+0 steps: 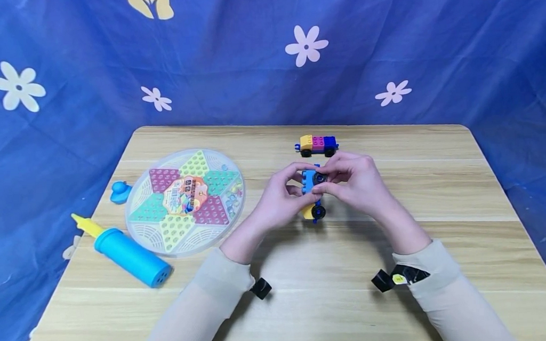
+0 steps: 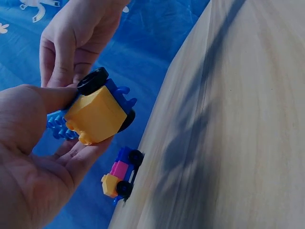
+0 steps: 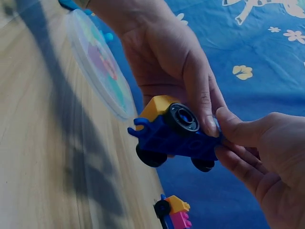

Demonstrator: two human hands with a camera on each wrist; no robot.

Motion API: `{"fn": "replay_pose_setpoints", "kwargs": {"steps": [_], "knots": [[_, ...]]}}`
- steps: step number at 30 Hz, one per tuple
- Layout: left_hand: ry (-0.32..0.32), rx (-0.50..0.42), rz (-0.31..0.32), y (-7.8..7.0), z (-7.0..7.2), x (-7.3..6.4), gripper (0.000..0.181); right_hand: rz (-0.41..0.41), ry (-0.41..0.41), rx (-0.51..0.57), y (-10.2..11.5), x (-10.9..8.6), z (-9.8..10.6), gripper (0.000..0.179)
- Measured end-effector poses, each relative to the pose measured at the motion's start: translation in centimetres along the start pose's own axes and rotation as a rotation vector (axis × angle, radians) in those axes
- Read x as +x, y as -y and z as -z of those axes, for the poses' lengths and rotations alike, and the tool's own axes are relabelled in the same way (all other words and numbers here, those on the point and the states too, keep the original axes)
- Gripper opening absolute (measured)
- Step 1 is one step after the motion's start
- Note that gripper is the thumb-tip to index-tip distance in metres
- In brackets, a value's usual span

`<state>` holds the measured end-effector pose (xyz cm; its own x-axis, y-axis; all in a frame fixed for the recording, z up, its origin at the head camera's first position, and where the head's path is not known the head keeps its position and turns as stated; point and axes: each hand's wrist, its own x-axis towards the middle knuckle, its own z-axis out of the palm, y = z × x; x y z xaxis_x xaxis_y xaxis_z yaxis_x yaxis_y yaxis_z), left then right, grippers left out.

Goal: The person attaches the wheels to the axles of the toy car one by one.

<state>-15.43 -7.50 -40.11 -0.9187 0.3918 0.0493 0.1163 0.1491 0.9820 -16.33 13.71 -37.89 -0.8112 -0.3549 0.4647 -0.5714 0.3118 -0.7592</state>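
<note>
A toy block car (image 1: 308, 179) with a dark blue wheeled base, black wheels, a yellow brick (image 2: 97, 117) and a light blue brick is held up in both hands above the table. My left hand (image 1: 282, 195) grips it from the side, thumb on one face and fingers on the other. At the far end, my right hand (image 1: 357, 177) pinches it near a wheel. In the right wrist view the blue base (image 3: 174, 140) shows its hook at the yellow end. My fingers hide part of the light blue brick.
A second toy block car (image 1: 318, 144) in yellow, pink and blue stands beyond my hands on the wooden table (image 1: 448, 194). Leftward lie a round Chinese checkers board (image 1: 149, 229), a blue rubber duck (image 1: 120, 192) and a blue hand pump (image 1: 130, 256) with a yellow nozzle.
</note>
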Motion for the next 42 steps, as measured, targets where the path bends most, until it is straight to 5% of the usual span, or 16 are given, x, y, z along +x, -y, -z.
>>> {"fn": "replay_pose_setpoints", "kwargs": {"steps": [17,23,30,36,42], "knots": [[0.002,-0.020,-0.009,0.2,-0.2,-0.2,0.048,-0.082,0.026,0.072,-0.3,-0.3,0.2,0.027],[0.004,-0.014,-0.011,0.2,-0.2,-0.3,0.049,-0.042,0.016,0.088,-0.6,-0.5,-0.1,0.028],[-0.005,0.100,-0.031,0.1,0.0,-0.3,0.049,0.007,-0.024,0.086,-1.1,-0.9,-0.5,0.028],[0.024,0.068,-0.082,-0.1,0.3,-0.4,0.053,0.045,-0.059,0.083,-1.0,-1.2,-0.4,0.030],[-0.019,0.041,-0.091,0.2,0.7,-0.4,0.071,0.057,-0.116,0.136,-0.6,-1.7,-0.5,0.032]]}}
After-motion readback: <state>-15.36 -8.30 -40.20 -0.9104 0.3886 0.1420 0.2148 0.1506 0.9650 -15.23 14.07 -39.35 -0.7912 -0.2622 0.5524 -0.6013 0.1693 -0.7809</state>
